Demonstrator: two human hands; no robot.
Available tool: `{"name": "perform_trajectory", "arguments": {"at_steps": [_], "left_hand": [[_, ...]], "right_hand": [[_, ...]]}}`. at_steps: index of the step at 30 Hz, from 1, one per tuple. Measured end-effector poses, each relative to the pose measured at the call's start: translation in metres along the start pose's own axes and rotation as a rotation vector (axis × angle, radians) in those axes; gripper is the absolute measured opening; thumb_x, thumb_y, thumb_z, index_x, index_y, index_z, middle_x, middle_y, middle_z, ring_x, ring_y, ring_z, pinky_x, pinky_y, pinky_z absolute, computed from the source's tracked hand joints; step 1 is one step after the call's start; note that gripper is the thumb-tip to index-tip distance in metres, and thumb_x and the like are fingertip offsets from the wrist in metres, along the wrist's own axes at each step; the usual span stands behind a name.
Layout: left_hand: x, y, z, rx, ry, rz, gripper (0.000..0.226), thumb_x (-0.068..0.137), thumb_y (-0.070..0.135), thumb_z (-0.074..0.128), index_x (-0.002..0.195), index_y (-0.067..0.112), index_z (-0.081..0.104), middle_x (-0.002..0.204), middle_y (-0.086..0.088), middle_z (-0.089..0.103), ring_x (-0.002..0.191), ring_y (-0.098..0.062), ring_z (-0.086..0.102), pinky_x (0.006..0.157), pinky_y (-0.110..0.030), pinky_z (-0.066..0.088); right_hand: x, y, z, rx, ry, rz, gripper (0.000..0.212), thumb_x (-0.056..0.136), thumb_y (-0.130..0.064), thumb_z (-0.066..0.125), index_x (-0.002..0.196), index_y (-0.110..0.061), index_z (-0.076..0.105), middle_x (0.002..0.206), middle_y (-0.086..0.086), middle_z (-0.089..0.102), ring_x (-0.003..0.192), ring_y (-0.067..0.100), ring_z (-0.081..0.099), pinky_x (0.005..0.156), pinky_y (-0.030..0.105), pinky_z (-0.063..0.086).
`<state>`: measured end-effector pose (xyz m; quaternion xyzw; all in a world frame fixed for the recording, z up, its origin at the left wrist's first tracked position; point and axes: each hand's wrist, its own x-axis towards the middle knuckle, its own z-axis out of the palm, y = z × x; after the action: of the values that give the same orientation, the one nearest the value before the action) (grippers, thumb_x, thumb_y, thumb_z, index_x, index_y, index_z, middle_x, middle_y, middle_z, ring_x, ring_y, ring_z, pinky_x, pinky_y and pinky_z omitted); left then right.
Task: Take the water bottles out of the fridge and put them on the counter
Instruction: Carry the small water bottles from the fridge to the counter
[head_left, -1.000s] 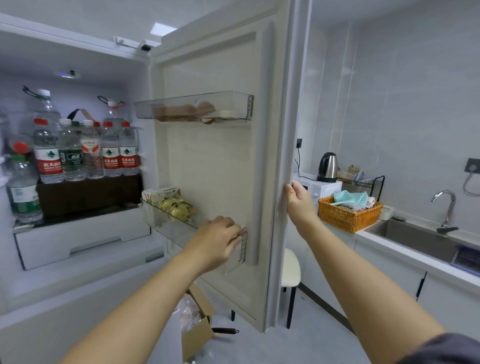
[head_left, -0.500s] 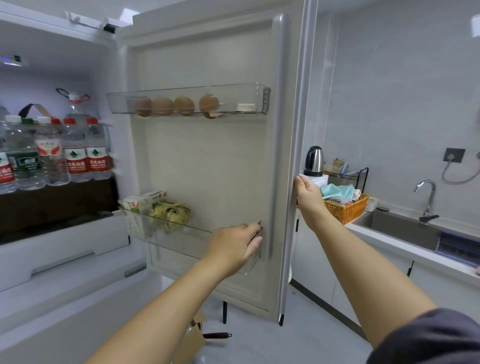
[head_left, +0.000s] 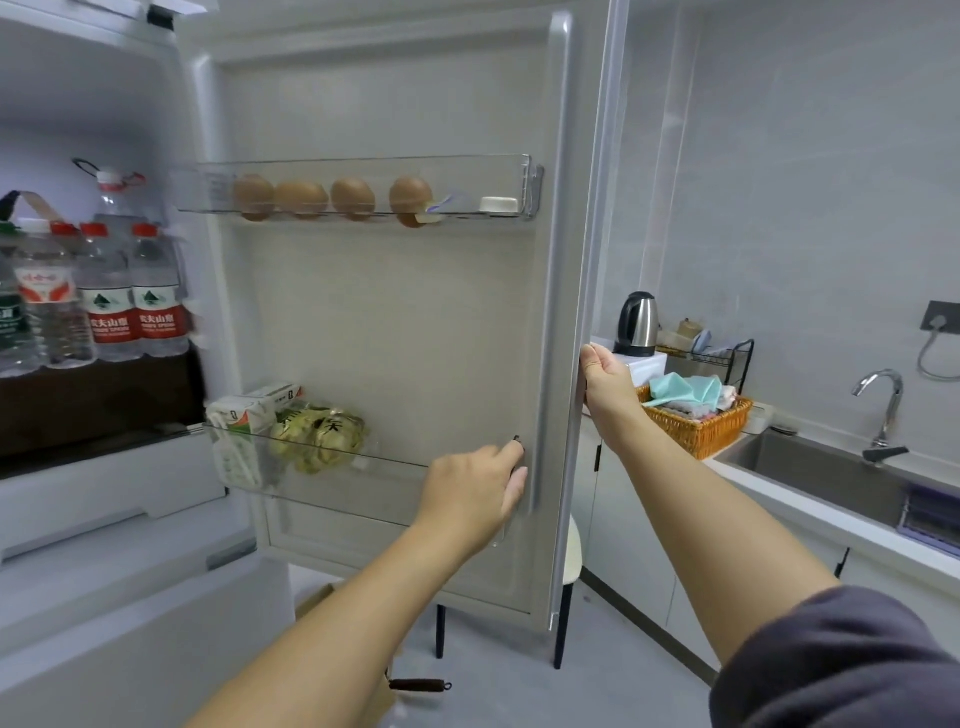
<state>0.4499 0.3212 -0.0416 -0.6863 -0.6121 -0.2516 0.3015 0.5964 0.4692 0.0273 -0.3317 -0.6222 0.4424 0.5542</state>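
Several clear water bottles (head_left: 109, 296) with red caps and red labels stand in a row on the fridge shelf at the far left, partly cut off by the frame edge. A larger jug (head_left: 111, 200) rises behind them. The fridge door (head_left: 395, 322) stands wide open. My left hand (head_left: 475, 491) grips the right end of the lower door shelf (head_left: 332, 467), fingers curled round it. My right hand (head_left: 605, 382) holds the door's outer edge, with its fingers hidden behind the edge. The white counter (head_left: 826, 522) runs along the right wall.
Eggs (head_left: 304, 197) lie in the upper door shelf; a carton (head_left: 249, 410) and bagged food sit in the lower one. On the counter stand a kettle (head_left: 638, 322), an orange basket (head_left: 698, 426), a sink (head_left: 810, 470) and a tap. A stool and cardboard box are below.
The door has swung further open and the view has turned right, so the bottles now sit at the left edge. Both hands keep their hold on the door.
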Motion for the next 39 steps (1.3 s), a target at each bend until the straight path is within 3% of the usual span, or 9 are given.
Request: {"name": "perform_trajectory", "arguments": {"at_steps": [7,14,18,22,28,29,31,34,39], "left_hand": [[0.023,0.011,0.021,0.085,0.039,-0.06,0.03,0.088,0.037,0.038,0.08,0.021,0.062,0.051,0.004,0.048,0.033,-0.019,0.043,0.05,-0.018,-0.003],[0.035,0.015,0.036,0.139,0.091,-0.091,0.029,0.087,0.035,0.038,0.075,0.021,0.06,0.049,0.003,0.046,0.032,-0.02,0.042,0.046,-0.019,0.011],[0.036,0.015,0.037,0.149,0.101,-0.087,0.03,0.088,0.035,0.039,0.076,0.021,0.062,0.05,0.003,0.045,0.033,-0.02,0.043,0.044,-0.019,0.013],[0.032,0.014,0.034,0.16,0.112,-0.074,0.03,0.087,0.036,0.039,0.077,0.022,0.064,0.05,0.003,0.047,0.033,-0.02,0.044,0.044,-0.02,0.014],[0.025,0.013,0.03,0.148,0.156,-0.037,0.03,0.087,0.035,0.039,0.077,0.019,0.064,0.053,0.004,0.05,0.041,-0.02,0.05,0.046,-0.023,0.021],[0.025,0.013,0.03,0.147,0.161,-0.032,0.031,0.088,0.035,0.039,0.079,0.019,0.064,0.055,0.004,0.052,0.045,-0.02,0.052,0.049,-0.024,0.023],[0.023,0.013,0.03,0.159,0.151,-0.044,0.032,0.089,0.037,0.038,0.084,0.018,0.065,0.062,0.003,0.057,0.054,-0.021,0.056,0.054,-0.027,0.029],[0.02,0.014,0.024,0.14,0.093,-0.096,0.041,0.089,0.046,0.036,0.095,0.016,0.064,0.073,0.001,0.06,0.067,-0.021,0.058,0.064,-0.034,0.044],[0.008,0.01,0.002,0.048,0.079,-0.183,0.056,0.088,0.056,0.036,0.113,0.012,0.06,0.099,-0.002,0.063,0.089,-0.023,0.061,0.08,-0.043,0.049]], "right_hand": [[0.031,0.011,-0.004,0.01,-0.046,0.013,0.026,0.105,-0.029,0.039,0.11,-0.016,0.061,0.099,-0.001,0.065,0.101,0.018,0.057,0.1,0.042,0.043],[0.051,0.024,-0.007,-0.002,-0.061,0.005,0.049,0.096,-0.044,0.044,0.125,-0.007,0.057,0.105,-0.001,0.063,0.103,0.019,0.056,0.1,0.042,0.041],[0.049,0.021,-0.009,-0.001,-0.09,-0.002,0.028,0.104,-0.033,0.041,0.109,-0.015,0.061,0.091,-0.007,0.064,0.089,0.012,0.057,0.09,0.036,0.043],[0.044,0.017,-0.009,-0.011,-0.099,0.004,0.026,0.105,-0.029,0.04,0.09,-0.022,0.06,0.08,-0.011,0.06,0.078,0.005,0.054,0.076,0.024,0.043],[0.019,0.01,-0.01,-0.09,-0.098,-0.025,0.028,0.106,-0.031,0.037,0.105,-0.016,0.061,0.096,0.007,0.06,0.091,0.02,0.056,0.086,0.033,0.044],[0.012,0.009,-0.011,-0.115,-0.103,-0.019,0.034,0.106,-0.03,0.034,0.125,-0.012,0.057,0.119,0.012,0.06,0.11,0.024,0.055,0.097,0.037,0.042],[-0.001,0.007,-0.013,-0.148,-0.121,-0.011,0.048,0.107,-0.03,0.032,0.151,-0.012,0.03,0.155,0.005,0.035,0.142,0.019,0.032,0.114,0.033,0.027],[-0.018,0.009,-0.014,-0.19,-0.125,-0.097,0.054,0.107,-0.029,0.033,0.156,-0.016,0.014,0.163,-0.001,0.017,0.148,0.013,0.017,0.113,0.023,0.017],[-0.055,0.004,-0.014,-0.308,-0.131,-0.247,0.057,0.105,-0.025,0.039,0.156,-0.019,0.012,0.163,-0.005,0.014,0.148,0.007,0.011,0.122,0.031,0.013]]}}
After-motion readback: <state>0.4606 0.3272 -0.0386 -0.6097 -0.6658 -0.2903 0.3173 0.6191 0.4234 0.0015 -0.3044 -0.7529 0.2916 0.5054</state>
